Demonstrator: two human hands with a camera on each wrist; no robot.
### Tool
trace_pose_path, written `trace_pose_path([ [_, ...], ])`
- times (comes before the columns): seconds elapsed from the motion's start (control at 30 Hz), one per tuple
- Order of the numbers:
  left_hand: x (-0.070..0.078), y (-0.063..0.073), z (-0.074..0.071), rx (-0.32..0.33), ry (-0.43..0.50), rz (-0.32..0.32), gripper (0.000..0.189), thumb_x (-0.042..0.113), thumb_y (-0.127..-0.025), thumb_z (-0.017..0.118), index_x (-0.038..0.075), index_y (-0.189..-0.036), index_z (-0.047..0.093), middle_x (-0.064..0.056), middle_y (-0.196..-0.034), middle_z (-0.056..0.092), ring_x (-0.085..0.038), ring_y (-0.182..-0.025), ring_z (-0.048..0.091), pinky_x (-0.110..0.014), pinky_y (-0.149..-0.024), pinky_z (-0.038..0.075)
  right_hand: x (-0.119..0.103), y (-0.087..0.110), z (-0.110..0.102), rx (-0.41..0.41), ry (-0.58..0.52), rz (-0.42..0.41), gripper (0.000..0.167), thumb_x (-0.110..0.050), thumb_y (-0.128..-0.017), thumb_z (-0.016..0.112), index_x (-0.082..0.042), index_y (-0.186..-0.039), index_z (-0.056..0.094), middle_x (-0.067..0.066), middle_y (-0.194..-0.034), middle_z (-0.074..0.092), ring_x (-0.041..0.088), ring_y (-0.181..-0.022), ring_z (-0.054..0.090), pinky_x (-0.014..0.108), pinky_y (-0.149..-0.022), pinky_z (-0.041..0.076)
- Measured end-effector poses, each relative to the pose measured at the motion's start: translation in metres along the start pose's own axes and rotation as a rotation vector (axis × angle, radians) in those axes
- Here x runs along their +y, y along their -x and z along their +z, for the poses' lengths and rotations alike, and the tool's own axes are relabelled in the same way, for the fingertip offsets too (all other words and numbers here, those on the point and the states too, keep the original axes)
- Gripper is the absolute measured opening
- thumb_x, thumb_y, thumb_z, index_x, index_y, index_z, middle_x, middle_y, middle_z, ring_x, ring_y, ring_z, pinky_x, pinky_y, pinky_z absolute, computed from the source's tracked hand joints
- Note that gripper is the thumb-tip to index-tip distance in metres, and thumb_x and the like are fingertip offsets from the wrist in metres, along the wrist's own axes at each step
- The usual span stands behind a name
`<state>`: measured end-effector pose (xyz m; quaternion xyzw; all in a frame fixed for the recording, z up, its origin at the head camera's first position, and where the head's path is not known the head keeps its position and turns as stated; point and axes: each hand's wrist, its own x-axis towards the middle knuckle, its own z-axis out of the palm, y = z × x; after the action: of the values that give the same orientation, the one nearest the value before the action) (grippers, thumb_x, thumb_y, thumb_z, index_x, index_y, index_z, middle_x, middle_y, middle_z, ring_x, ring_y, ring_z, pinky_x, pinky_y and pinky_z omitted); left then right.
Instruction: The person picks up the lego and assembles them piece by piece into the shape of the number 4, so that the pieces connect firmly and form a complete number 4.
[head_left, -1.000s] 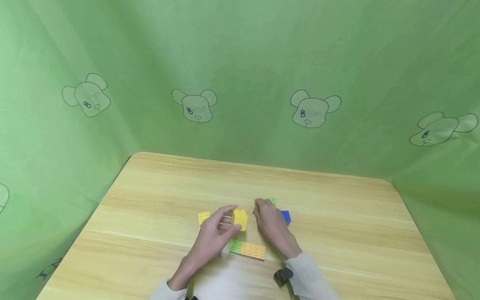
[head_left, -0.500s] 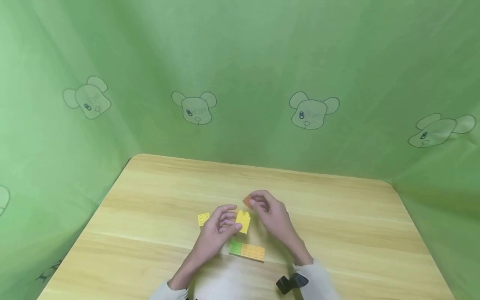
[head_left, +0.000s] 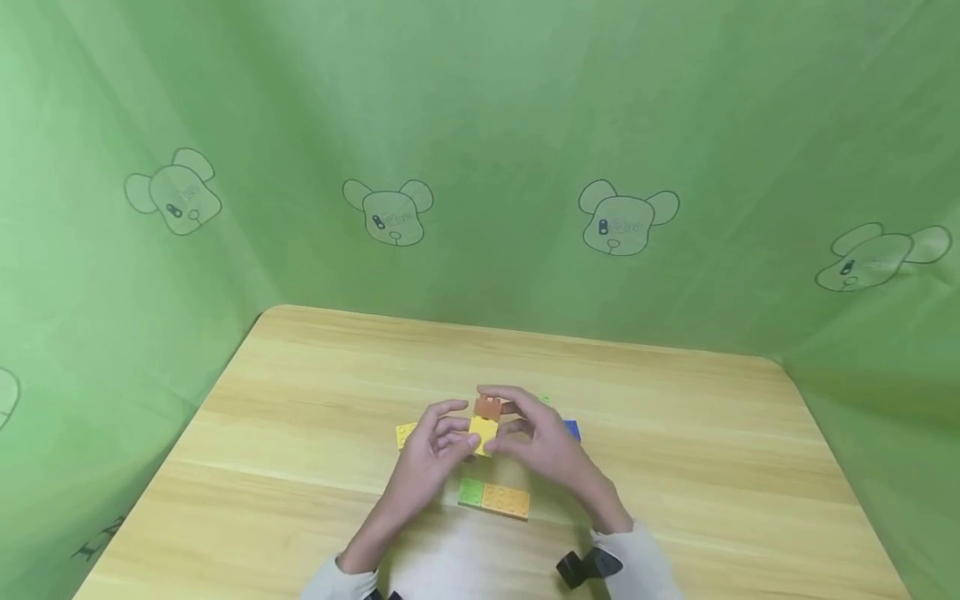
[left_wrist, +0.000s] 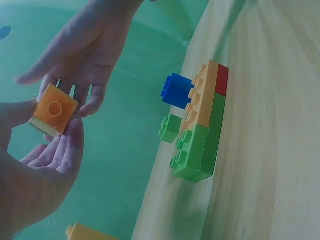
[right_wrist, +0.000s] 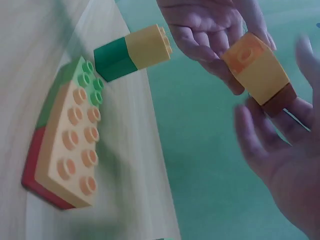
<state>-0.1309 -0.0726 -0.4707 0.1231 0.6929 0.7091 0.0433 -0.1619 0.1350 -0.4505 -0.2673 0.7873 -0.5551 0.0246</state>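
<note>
Above the wooden table, my left hand (head_left: 427,462) pinches a yellow toy building brick (head_left: 483,432) between thumb and fingers. In the left wrist view the hollow underside of this brick (left_wrist: 54,109) faces the camera. A brown-orange brick (head_left: 487,407) sits against the studded end of the yellow one, and in the right wrist view the brown brick (right_wrist: 280,101) lines up with it. My right hand (head_left: 551,442) has its extended fingers at the brown brick, while its thumb (right_wrist: 306,55) stands apart from the bricks in the right wrist view.
Nearer the body lies a built block (head_left: 506,500), orange and light green over red and green. To the left stands a yellow brick (right_wrist: 147,47) on a dark green one (right_wrist: 115,60). Behind the right hand are a blue brick (left_wrist: 177,91) and a small green brick (left_wrist: 170,128).
My right hand has lifted the brown-orange brick from the table and brought it left onto the yellow brick. Its fingers have since straightened, while my left hand keeps its pinch.
</note>
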Motion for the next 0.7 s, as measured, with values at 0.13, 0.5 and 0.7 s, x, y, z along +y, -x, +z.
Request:
trace_pose_path([
  [0.13, 0.0003, -0.0001, -0.0001, -0.002, 0.019, 0.002, 0.056, 0.015, -0.101, 0.068, 0.0, -0.148, 0.043, -0.023, -0.127, 0.064, -0.03, -0.106, 0.07, -0.035, -0.094, 0.059, -0.0033, 0.0014, 0.0025, -0.067, 0.065, -0.058, 0.096, -0.015, -0.074, 0.095, -0.012, -0.154, 0.042, 0.013, -0.153, 0.048, 0.026, -0.115, 0.061, 0.037, -0.094, 0.059],
  [0.5, 0.003, -0.001, 0.0032, -0.019, 0.086, 0.03, 0.052, 0.009, -0.1, 0.067, -0.001, -0.146, 0.044, -0.024, -0.124, 0.065, -0.03, -0.104, 0.069, -0.037, -0.091, 0.061, -0.0004, -0.0012, 0.0084, 0.082, 0.34, -0.27, 0.084, -0.015, -0.074, 0.095, -0.006, -0.145, 0.051, 0.01, -0.139, 0.061, 0.023, -0.111, 0.064, 0.037, -0.089, 0.06],
  [0.7, 0.0046, -0.0014, 0.0032, -0.031, 0.075, 0.042, 0.052, 0.009, -0.101, 0.066, -0.001, -0.146, 0.043, -0.024, -0.123, 0.065, -0.027, -0.103, 0.069, -0.037, -0.09, 0.061, 0.0004, -0.0002, 0.0074, 0.122, 0.39, -0.308, 0.084, -0.015, -0.071, 0.097, -0.007, -0.143, 0.055, 0.009, -0.138, 0.064, 0.026, -0.114, 0.066, 0.043, -0.097, 0.058],
])
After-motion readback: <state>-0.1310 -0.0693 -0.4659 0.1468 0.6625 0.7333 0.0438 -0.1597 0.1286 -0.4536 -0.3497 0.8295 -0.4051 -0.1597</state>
